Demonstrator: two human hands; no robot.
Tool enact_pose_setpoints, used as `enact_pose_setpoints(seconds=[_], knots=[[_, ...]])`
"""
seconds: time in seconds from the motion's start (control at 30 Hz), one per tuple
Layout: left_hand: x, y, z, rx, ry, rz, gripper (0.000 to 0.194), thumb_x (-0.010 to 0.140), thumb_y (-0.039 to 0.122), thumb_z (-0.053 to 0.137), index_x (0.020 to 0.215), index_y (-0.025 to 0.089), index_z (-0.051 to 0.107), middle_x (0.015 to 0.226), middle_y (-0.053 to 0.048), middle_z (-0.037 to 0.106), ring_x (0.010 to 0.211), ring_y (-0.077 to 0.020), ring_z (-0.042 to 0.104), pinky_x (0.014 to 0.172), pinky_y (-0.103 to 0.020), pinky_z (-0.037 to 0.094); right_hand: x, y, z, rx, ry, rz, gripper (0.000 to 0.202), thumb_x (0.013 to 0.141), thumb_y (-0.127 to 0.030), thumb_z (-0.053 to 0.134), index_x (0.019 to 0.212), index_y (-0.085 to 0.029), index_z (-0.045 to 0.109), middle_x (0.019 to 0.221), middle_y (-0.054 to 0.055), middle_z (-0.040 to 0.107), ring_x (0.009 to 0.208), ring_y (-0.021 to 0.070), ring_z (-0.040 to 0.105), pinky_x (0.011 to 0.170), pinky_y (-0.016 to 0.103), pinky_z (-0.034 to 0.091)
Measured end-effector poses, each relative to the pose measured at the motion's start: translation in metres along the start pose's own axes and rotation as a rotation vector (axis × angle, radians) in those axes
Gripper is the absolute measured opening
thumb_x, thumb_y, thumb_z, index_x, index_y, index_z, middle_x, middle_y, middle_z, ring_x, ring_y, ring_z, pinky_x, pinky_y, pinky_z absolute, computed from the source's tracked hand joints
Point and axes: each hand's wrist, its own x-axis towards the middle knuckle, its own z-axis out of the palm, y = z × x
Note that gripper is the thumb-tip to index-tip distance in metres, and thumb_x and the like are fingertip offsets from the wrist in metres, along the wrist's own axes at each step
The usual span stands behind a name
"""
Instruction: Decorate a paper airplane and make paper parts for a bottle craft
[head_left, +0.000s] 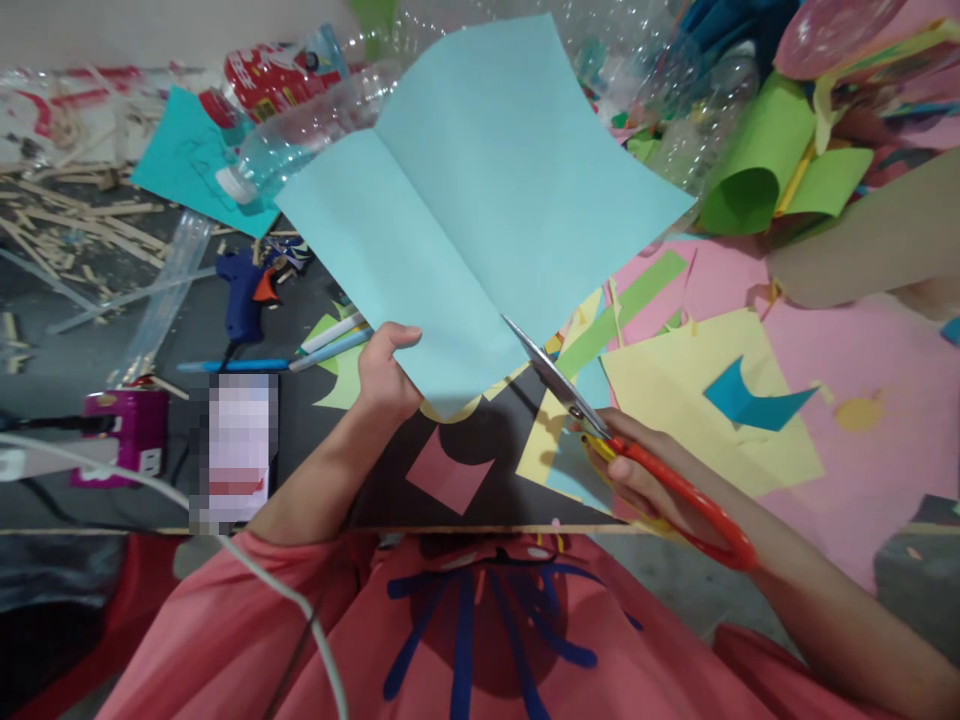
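Observation:
A large light-blue sheet of paper [517,170] with a fold line down it is held up over the table. My left hand [388,375] pinches its lower left edge, thumb on top and fingers hidden underneath. In my right hand [637,480] is a pair of scissors [679,495] with red and yellow handles. The visible blade lies at the paper's lower edge, its tip near the fold; the other blade is mostly hidden. Below the sheet a pink paper piece [450,470] with a curved cut lies on the dark tabletop.
Left are a blue glue gun [244,295], a phone [238,440], a purple power socket [124,435] and scattered wooden sticks [97,215]. Plastic bottles [307,140] line the back. Right lie yellow paper [675,390], a teal scrap [757,395] and rolled green paper [757,165]. A white cable [300,600] crosses the front left.

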Motion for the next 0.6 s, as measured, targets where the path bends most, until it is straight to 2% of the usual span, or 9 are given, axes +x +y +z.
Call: enact_pose_setpoints(seconds=[0.13,0.23,0.3,0.4,0.6], knots=[[0.002,-0.001,-0.001,0.005,-0.02,-0.077,0.01,0.065,0.018,0.053,0.069,0.023,0.06,0.074,-0.006,0.07,0.12,-0.032,0.063,0.096,-0.042,0.056,-0.008,-0.001,-0.01,-0.063,0.039,0.001,0.047,0.089,-0.065,0.055,0.11,-0.023,0.055,0.056,-0.008,0.037,0.044,0.0069,0.029,0.039,0.023,0.019],[0.003,-0.003,-0.001,-0.004,-0.075,-0.152,0.007,0.068,0.019,0.055,0.067,0.022,0.061,0.072,-0.006,0.069,0.116,-0.0322,0.065,0.098,-0.044,0.055,-0.013,0.001,-0.019,-0.124,0.007,-0.039,0.043,0.089,-0.065,0.055,0.096,-0.022,0.054,0.058,-0.006,0.041,0.045,0.0074,0.03,0.038,0.023,0.019],[0.003,-0.006,-0.001,0.008,-0.088,-0.181,0.007,0.067,0.017,0.056,0.069,0.021,0.062,0.072,-0.006,0.069,0.114,-0.0322,0.066,0.099,-0.045,0.054,-0.017,0.0,-0.02,-0.133,0.004,0.002,0.044,0.09,-0.067,0.052,0.093,-0.023,0.053,0.059,-0.005,0.041,0.045,0.0075,0.031,0.038,0.022,0.021],[0.004,-0.009,-0.001,0.034,-0.065,-0.209,0.01,0.066,0.015,0.057,0.072,0.019,0.064,0.073,-0.007,0.07,0.113,-0.0322,0.067,0.099,-0.045,0.054,-0.022,-0.005,-0.017,-0.137,0.032,0.044,0.046,0.09,-0.068,0.051,0.097,-0.023,0.056,0.061,-0.005,0.042,0.048,0.0089,0.036,0.041,0.022,0.026],[0.004,-0.006,-0.004,0.017,-0.102,-0.218,0.022,0.067,0.014,0.056,0.086,0.017,0.067,0.084,-0.01,0.073,0.116,-0.0327,0.065,0.099,-0.044,0.054,-0.025,0.004,-0.018,-0.188,0.043,-0.028,0.05,0.09,-0.068,0.049,0.109,-0.024,0.063,0.067,0.001,0.053,0.056,0.0154,0.052,0.048,0.025,0.045]])
